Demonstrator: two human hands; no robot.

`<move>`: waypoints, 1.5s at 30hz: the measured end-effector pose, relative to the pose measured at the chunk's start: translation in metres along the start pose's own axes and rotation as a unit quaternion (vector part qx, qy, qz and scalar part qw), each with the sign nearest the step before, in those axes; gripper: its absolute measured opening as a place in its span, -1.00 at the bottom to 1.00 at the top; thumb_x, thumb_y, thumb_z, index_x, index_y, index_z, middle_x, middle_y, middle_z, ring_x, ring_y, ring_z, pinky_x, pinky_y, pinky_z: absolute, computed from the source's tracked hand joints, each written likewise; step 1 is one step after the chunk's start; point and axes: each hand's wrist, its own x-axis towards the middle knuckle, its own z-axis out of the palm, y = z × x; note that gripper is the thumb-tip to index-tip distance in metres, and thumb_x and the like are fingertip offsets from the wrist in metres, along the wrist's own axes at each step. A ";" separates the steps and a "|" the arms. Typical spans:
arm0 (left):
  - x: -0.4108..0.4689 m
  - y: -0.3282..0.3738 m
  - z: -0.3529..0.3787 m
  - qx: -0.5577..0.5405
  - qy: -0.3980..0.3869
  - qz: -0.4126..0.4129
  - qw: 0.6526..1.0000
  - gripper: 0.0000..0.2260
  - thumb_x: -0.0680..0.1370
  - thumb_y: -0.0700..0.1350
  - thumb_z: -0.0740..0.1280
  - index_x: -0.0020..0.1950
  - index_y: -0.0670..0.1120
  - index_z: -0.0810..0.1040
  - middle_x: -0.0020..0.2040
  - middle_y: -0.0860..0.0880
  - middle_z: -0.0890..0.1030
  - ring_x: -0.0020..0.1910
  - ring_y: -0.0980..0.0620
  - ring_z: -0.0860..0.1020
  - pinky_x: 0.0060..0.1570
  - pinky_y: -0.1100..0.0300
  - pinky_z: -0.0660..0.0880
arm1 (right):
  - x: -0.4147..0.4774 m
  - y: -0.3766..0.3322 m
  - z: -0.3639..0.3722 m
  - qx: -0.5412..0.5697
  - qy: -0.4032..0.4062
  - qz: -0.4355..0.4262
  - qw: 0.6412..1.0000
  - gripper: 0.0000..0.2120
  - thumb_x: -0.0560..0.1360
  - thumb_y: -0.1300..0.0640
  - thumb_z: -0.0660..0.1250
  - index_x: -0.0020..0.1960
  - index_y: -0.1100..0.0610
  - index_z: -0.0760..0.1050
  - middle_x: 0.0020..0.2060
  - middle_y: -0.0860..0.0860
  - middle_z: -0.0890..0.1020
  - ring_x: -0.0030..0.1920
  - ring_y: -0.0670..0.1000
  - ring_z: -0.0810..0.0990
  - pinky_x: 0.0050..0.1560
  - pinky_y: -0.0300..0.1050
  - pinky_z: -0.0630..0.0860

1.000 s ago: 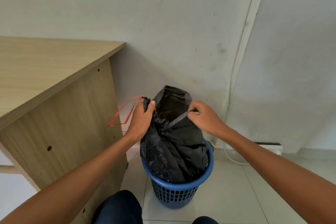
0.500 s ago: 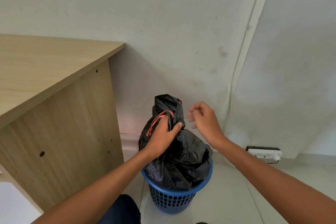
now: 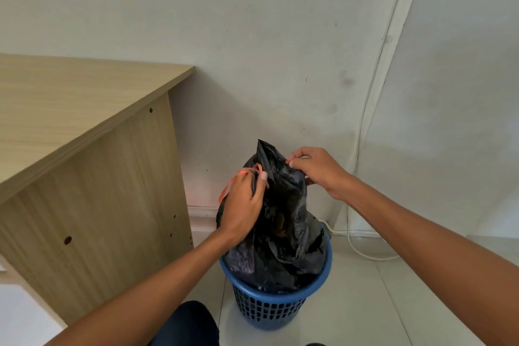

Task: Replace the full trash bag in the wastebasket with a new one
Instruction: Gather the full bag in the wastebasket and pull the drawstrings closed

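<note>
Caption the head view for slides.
Left hand and right hand grip the neck of a black trash bag, red drawstring showing, in a blue wastebasket.

Left: worktop's side panel (image 3: pixel 98 205) stands near the wastebasket (image 3: pixel 276 307), narrow gap between.
Behind: wall (image 3: pixel 252 64) close.
Right: open floor (image 3: pixel 393 312); white cable (image 3: pixel 376 258) trails by the wall base.

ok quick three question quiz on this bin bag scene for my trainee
1. True or false: the black trash bag sits inside the blue wastebasket.
2. What loops over the left hand as it grips the bag's neck? A) red drawstring B) grey tape C) metal wire
3. Fill in: the right hand pinches the bag near its ___ edge.
Key: 1 true; 2 A; 3 top.
</note>
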 end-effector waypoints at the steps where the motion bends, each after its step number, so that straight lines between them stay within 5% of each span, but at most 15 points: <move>1: 0.003 0.003 0.000 -0.025 0.005 -0.009 1.000 -0.71 0.70 0.05 0.15 -0.15 -0.03 0.46 -0.19 0.04 0.48 -0.11 0.18 0.46 -0.08 0.27 0.35 | -0.002 -0.003 -0.004 0.009 -0.007 -0.003 1.000 -0.89 0.52 0.23 0.39 0.02 0.22 0.63 -0.14 0.09 0.68 -0.18 0.03 0.60 -0.15 -0.09 0.54; 5: 0.014 0.010 0.001 -0.115 -0.029 -0.024 0.993 -0.85 0.68 0.07 0.22 0.08 0.03 0.49 -0.11 0.13 0.56 -0.06 0.16 0.55 -0.06 0.18 0.45 | -0.008 -0.015 -0.013 -0.033 -0.053 -0.031 0.998 -0.86 0.50 0.24 0.44 0.05 0.19 0.65 -0.20 -0.01 0.68 -0.24 -0.10 0.58 -0.29 -0.37 0.45; 8: 0.022 0.018 0.002 -0.143 -0.107 -0.017 0.984 -0.48 0.55 0.22 0.37 0.46 0.14 0.36 0.30 0.19 0.57 0.29 0.24 0.51 0.23 0.26 0.47 | -0.014 -0.028 -0.011 -0.065 -0.091 -0.080 0.990 -0.85 0.50 0.29 0.41 0.08 0.20 0.62 -0.25 0.03 0.64 -0.32 -0.15 0.57 -0.31 -0.37 0.46; 11: 0.029 0.024 0.006 -0.117 -0.083 -0.003 0.990 -0.62 0.50 0.19 0.45 0.28 0.14 0.53 0.15 0.19 0.64 0.16 0.27 0.56 0.16 0.13 0.54 | -0.018 -0.045 -0.010 -0.127 -0.069 -0.153 0.978 -0.85 0.49 0.27 0.40 0.04 0.13 0.62 -0.23 0.00 0.63 -0.22 -0.10 0.60 -0.09 -0.18 0.52; 13: 0.033 0.026 0.009 -0.129 -0.052 -0.019 0.990 -0.73 0.51 0.21 0.43 0.12 0.12 0.59 0.03 0.13 0.66 0.08 0.19 0.61 0.11 0.01 0.56 | -0.023 -0.064 -0.013 -0.136 -0.047 -0.192 0.971 -0.83 0.49 0.28 0.39 0.06 0.11 0.62 -0.25 -0.04 0.62 -0.25 -0.15 0.59 -0.17 -0.32 0.49; 15: 0.035 0.030 0.009 -0.154 -0.055 -0.028 0.986 -0.68 0.52 0.27 0.38 0.16 0.13 0.57 0.09 0.13 0.65 0.15 0.16 0.59 0.19 -0.02 0.54 | -0.029 -0.088 -0.019 -0.118 -0.031 -0.214 0.969 -0.82 0.49 0.31 0.39 0.07 0.15 0.61 -0.23 0.01 0.62 -0.28 -0.16 0.56 -0.26 -0.41 0.42; 20: 0.035 0.049 0.004 -0.178 -0.013 -0.007 0.984 -0.57 0.63 0.14 0.28 0.49 0.10 0.40 0.24 0.30 0.54 0.30 0.36 0.45 0.24 0.45 0.36 | -0.050 -0.169 -0.041 0.077 0.053 -0.307 0.947 -0.84 0.46 0.33 0.38 -0.04 0.11 0.59 -0.21 0.06 0.66 -0.22 -0.01 0.58 -0.27 -0.16 0.49; 23: 0.037 0.053 -0.001 -0.231 -0.009 -0.014 0.973 -0.62 0.68 0.08 0.21 0.50 0.07 0.39 0.31 0.30 0.50 0.36 0.40 0.38 0.30 0.49 0.28 | -0.059 -0.202 -0.057 0.145 0.106 -0.363 0.914 -0.85 0.43 0.31 0.38 -0.02 0.17 0.58 -0.21 0.07 0.65 -0.18 0.05 0.62 -0.22 -0.09 0.53; 27: 0.042 0.060 -0.008 -0.236 -0.032 0.010 0.971 -0.64 0.68 0.08 0.20 0.46 0.03 0.45 0.37 0.13 0.52 0.38 0.31 0.41 0.38 0.36 0.31 | -0.058 -0.205 -0.054 0.145 0.078 -0.350 0.922 -0.85 0.45 0.32 0.38 0.01 0.22 0.58 -0.18 0.12 0.64 -0.19 0.08 0.62 -0.22 -0.04 0.56; 29: 0.042 0.065 -0.010 -0.225 -0.062 0.009 0.972 -0.61 0.62 0.20 0.28 0.43 0.17 0.45 0.37 0.15 0.49 0.37 0.29 0.42 0.39 0.25 0.35 | -0.059 -0.210 -0.048 0.153 0.066 -0.355 0.920 -0.86 0.46 0.34 0.37 0.01 0.25 0.57 -0.18 0.15 0.64 -0.18 0.10 0.61 -0.19 -0.03 0.59; 33: 0.052 0.078 -0.007 -0.160 -0.038 -0.012 0.986 -0.70 0.50 0.30 0.38 0.16 0.22 0.56 0.10 0.04 0.60 0.09 0.20 0.58 0.11 0.25 0.49 | -0.066 -0.230 -0.043 0.242 0.046 -0.411 0.878 -0.87 0.48 0.39 0.35 0.03 0.33 0.53 -0.19 0.20 0.61 -0.16 0.13 0.61 -0.14 -0.05 0.58; 37: 0.064 0.083 -0.004 -0.170 -0.038 0.006 0.985 -0.74 0.61 0.14 0.31 -0.07 -0.01 0.64 -0.10 -0.01 0.64 -0.08 0.18 0.60 -0.04 0.25 0.45 | -0.069 -0.233 -0.034 0.236 0.019 -0.395 0.888 -0.83 0.54 0.38 0.31 0.13 0.36 0.51 -0.08 0.26 0.60 -0.14 0.14 0.65 -0.10 0.00 0.63; 41: 0.062 0.086 -0.013 -0.171 -0.042 0.012 0.984 -0.62 0.70 0.07 0.16 -0.08 -0.11 0.67 -0.11 0.11 0.64 -0.03 0.36 0.55 -0.02 0.51 0.35 | -0.060 -0.208 -0.038 0.146 0.141 -0.342 0.918 -0.78 0.58 0.30 0.15 0.17 0.25 0.48 -0.10 0.18 0.63 -0.26 0.06 0.64 -0.28 -0.02 0.61; 43: 0.066 0.086 -0.018 -0.173 -0.049 0.006 0.984 -0.61 0.70 0.11 0.14 -0.07 -0.04 0.68 -0.07 0.05 0.66 0.01 0.28 0.56 0.04 0.37 0.37 | -0.048 -0.173 -0.035 0.092 0.187 -0.272 0.939 -0.76 0.55 0.30 0.11 0.14 0.18 0.46 -0.12 0.10 0.62 -0.23 0.00 0.61 -0.28 -0.06 0.54; 45: 0.072 0.090 -0.025 -0.151 -0.064 0.004 0.986 -0.59 0.70 0.16 0.09 -0.04 0.04 0.68 -0.07 -0.01 0.65 -0.01 0.19 0.58 0.02 0.24 0.41 | -0.035 -0.128 -0.030 -0.006 0.155 -0.191 0.969 -0.73 0.55 0.26 0.16 0.23 0.13 0.43 0.05 0.05 0.62 -0.02 -0.02 0.61 -0.02 -0.07 0.56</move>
